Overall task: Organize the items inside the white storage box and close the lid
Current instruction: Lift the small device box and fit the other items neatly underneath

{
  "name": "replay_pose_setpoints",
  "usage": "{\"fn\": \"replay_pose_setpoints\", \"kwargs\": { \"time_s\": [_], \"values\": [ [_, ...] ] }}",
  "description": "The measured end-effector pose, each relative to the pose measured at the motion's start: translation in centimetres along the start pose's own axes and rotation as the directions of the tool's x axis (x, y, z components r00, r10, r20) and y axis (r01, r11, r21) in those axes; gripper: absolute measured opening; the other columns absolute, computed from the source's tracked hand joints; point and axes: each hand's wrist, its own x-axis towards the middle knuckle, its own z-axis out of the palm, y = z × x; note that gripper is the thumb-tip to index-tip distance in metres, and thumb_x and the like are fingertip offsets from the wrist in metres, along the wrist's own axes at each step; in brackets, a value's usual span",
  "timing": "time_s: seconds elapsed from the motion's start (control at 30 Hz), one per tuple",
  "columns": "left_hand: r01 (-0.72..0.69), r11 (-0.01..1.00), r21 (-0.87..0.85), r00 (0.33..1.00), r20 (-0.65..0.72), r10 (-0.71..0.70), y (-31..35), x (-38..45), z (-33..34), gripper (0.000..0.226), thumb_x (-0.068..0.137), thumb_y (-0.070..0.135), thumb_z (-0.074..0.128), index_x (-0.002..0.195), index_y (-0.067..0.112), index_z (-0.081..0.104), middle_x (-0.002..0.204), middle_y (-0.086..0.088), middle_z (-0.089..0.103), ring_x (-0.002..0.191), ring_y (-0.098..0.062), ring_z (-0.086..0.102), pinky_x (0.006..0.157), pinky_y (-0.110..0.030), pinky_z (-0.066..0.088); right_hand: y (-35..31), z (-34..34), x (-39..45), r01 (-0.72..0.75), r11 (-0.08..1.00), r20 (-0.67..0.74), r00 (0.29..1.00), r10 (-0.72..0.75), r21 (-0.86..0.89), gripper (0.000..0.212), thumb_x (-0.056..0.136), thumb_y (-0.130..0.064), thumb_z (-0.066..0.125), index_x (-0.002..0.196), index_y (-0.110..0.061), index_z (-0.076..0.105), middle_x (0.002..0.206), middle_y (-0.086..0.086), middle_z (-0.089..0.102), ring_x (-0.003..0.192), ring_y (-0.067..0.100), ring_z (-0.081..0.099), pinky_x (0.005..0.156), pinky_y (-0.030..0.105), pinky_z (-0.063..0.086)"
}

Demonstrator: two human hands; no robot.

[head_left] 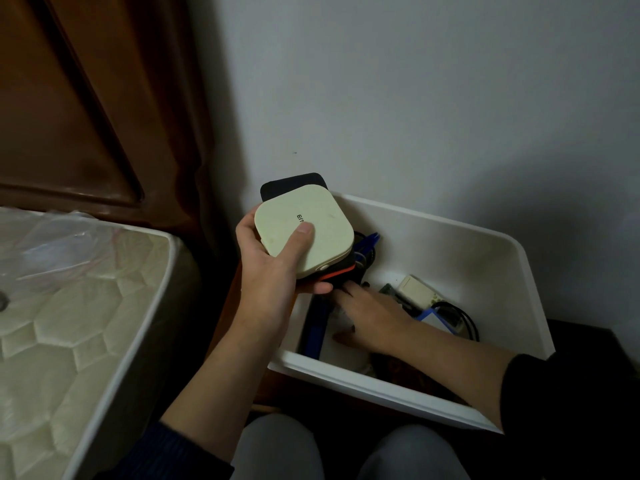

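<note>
Left hand (273,271) grips a cream case (304,233) stacked on dark items; right hand (370,320), fingers extended, reaches among clutter inside the white box (502,271) below.

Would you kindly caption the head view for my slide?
Left hand holds a cream square case while the right hand reaches into the open white storage box.

I see my left hand (273,268) raised, thumb on top, gripping something. My right hand (372,318) reaches forward and low, palm down, fingers stretched out.
</note>
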Motion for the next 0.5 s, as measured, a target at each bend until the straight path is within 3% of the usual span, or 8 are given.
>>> {"fn": "replay_pose_setpoints", "kwargs": {
  "time_s": [0.13, 0.37, 0.5],
  "values": [
    [0.003, 1.000, 0.004, 1.000, 0.002, -0.003, 0.0, 0.0, 0.1, 0.063, 0.088, 0.029, 0.082, 0.137, 0.044, 0.046, 0.126, 0.008, 0.067, 0.104, -0.023, 0.078, 0.056, -0.045, 0.062, -0.6, 0.7, 1.4, -0.014, 0.998, 0.039, 0.999, 0.017, -0.059, 0.070, 0.095, -0.048, 0.065, 0.155, -0.034, 0.031, 0.126, 0.010, 0.062, 0.104, 0.033, 0.066, 0.075, 0.039, 0.053],
    [0.004, 1.000, 0.007, 1.000, 0.009, -0.004, 0.1, -0.1, 0.0, 0.062, 0.088, 0.030, 0.082, 0.136, 0.046, 0.046, 0.126, 0.008, 0.067, 0.106, -0.025, 0.077, 0.056, -0.043, 0.061, -0.6, 0.5, 2.1, -0.040, 0.988, -0.031, 0.999, 0.036, -0.147, 0.053, 0.094, -0.042, 0.063, 0.142, -0.033, 0.043, 0.114, 0.009, 0.070, 0.102, 0.034, 0.069, 0.069, 0.034, 0.042],
    [0.003, 1.000, 0.025, 1.000, 0.006, -0.003, 0.1, -0.2, 0.1, 0.063, 0.088, 0.031, 0.082, 0.137, 0.045, 0.045, 0.129, 0.005, 0.065, 0.106, -0.025, 0.077, 0.057, -0.044, 0.062, -0.6, 0.8, 2.4, -0.106, 0.980, -0.006, 0.994, 0.107, -0.169, 0.040, 0.094, -0.045, 0.063, 0.127, -0.023, 0.059, 0.114, 0.009, 0.070, 0.102, 0.033, 0.069, 0.070, 0.036, 0.044]
  ]
}}
